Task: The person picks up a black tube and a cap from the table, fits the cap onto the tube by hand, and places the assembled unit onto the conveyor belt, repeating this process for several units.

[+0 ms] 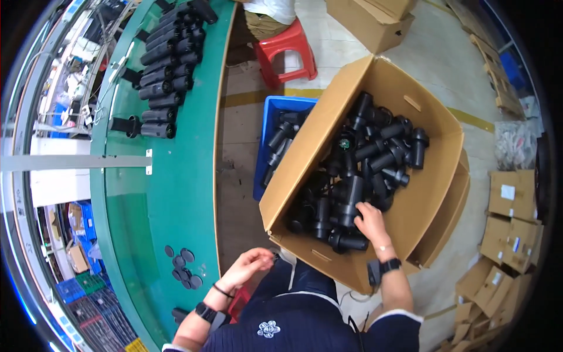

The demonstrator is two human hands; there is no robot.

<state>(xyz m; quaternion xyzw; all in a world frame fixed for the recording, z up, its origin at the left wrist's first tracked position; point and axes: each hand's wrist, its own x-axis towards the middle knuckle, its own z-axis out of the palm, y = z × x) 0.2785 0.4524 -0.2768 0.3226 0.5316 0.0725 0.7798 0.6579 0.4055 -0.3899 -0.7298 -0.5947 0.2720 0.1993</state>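
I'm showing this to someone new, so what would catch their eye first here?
Probably the big cardboard box tilted open at centre right, heaped with black cylindrical parts, the right hand reaching into them. Next, rows of similar black parts lined up on the green table at upper left.

open brown carton (pixel 431 193) of black parts, centre | closed brown cartons (pixel 511 226) right | brown carton (pixel 369 20) top
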